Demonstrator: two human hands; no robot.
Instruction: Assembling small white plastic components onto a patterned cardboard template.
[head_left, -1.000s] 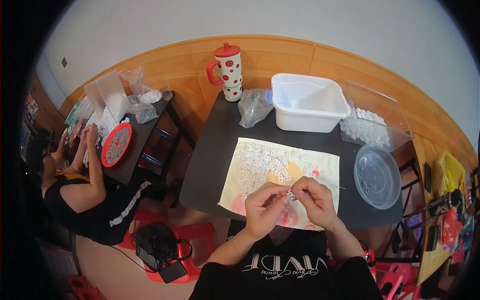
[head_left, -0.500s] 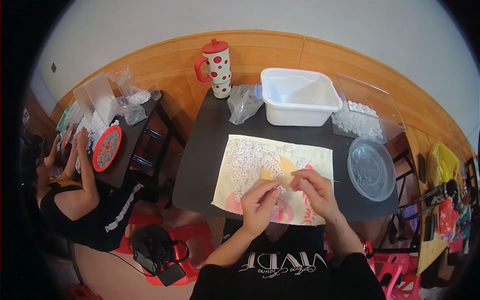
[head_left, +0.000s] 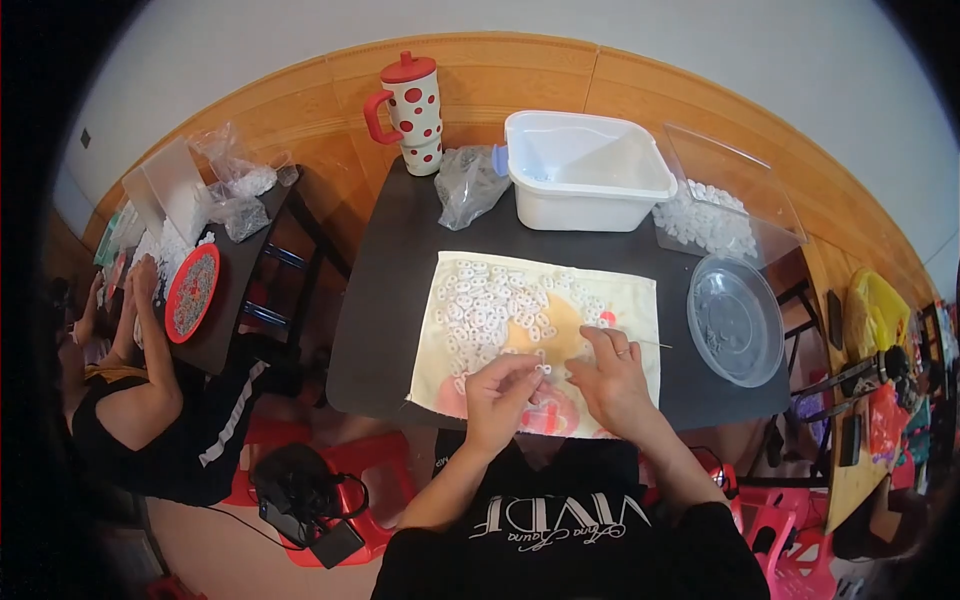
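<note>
My left hand (head_left: 497, 398) pinches a small white piece with two dark holes (head_left: 543, 368) between thumb and fingertips, above the near part of a pale printed cloth (head_left: 640, 295). Beside it, to the right, my right hand (head_left: 612, 385) is low over the cloth with thumb and forefinger apart and nothing visible between them. A thin pale stick (head_left: 655, 344) shows past the right hand's far side; whether the hand touches it I cannot tell. Many similar white two-holed pieces (head_left: 480, 310) lie spread over the cloth's left and middle.
Behind the cloth stand a white tub (head_left: 590, 205), a crumpled clear bag (head_left: 470, 190) and a red-dotted tumbler (head_left: 415, 115). To the right are a clear round dish (head_left: 737, 320) and a clear box of white pieces (head_left: 708, 220). Another person (head_left: 135, 400) works at the left table.
My right hand has moved off the left fingertips, its thumb and forefinger spreading apart. The white piece now shows at my left fingertips. The whole view has shifted slightly.
</note>
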